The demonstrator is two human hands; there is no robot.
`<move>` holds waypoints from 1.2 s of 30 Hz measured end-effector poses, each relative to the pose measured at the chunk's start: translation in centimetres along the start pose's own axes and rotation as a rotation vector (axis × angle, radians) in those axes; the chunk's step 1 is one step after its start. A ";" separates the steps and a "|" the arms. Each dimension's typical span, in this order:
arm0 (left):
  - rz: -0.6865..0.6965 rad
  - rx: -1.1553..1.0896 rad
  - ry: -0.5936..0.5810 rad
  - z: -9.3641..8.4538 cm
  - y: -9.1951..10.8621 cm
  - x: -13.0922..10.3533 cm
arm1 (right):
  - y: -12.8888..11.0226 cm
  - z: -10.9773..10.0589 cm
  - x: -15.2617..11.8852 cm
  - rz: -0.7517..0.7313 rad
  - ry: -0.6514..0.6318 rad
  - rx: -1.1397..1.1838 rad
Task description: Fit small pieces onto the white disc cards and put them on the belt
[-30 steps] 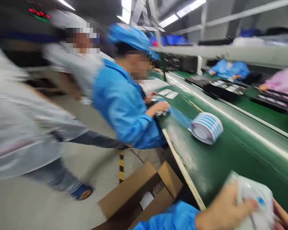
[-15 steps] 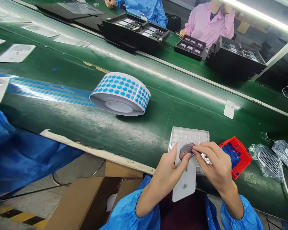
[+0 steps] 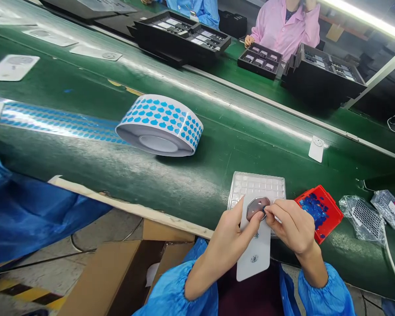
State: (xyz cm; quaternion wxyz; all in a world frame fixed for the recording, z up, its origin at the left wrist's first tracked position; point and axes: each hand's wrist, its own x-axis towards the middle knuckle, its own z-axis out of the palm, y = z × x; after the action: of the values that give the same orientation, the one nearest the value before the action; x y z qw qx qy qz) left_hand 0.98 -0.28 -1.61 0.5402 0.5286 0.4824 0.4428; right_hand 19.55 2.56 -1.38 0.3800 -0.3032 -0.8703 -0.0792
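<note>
My left hand (image 3: 232, 239) grips a grey metal octagonal plate (image 3: 257, 207) together with a white card (image 3: 255, 259) hanging below it. My right hand (image 3: 292, 224) is closed in a pinch at the plate's right edge, near a tiny blue bit; what the fingertips hold is too small to make out. Behind the card lies a clear plastic tray (image 3: 250, 182) with small compartments. Just right of my right hand, a red box (image 3: 331, 219) holds dark blue pieces.
A big roll with blue spots (image 3: 161, 125) stands mid-table, its strip running left. White cards (image 3: 15, 68) lie at the left, one small card (image 3: 316, 149) at the right. Bagged parts (image 3: 364, 219) are far right. Across the table are black trays (image 3: 260, 60) and two people.
The view has shifted slightly, so the roll and red box appear further left. My right fingers are curled more tightly at the plate's edge.
</note>
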 end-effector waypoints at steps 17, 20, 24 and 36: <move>0.050 0.007 0.002 0.8 -0.9 -0.5 | -2.7 -0.3 -0.2 0.605 0.047 0.330; 0.000 -0.023 0.031 0.2 -1.4 -0.4 | -1.5 -2.5 -1.8 0.736 0.115 0.226; -0.076 -0.047 0.184 -1.8 -2.1 0.1 | 2.4 -6.2 -5.6 0.928 0.168 -0.180; -0.200 -0.061 0.265 -4.5 -3.8 0.3 | 4.3 -8.4 -10.8 0.911 -0.406 -0.408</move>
State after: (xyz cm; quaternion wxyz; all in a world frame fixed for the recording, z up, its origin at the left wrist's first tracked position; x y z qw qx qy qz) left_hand -3.52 0.44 -5.27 0.5288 0.3984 0.5860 0.4672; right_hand 32.96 -2.12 -3.59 0.1333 -0.7268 -0.6736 -0.0137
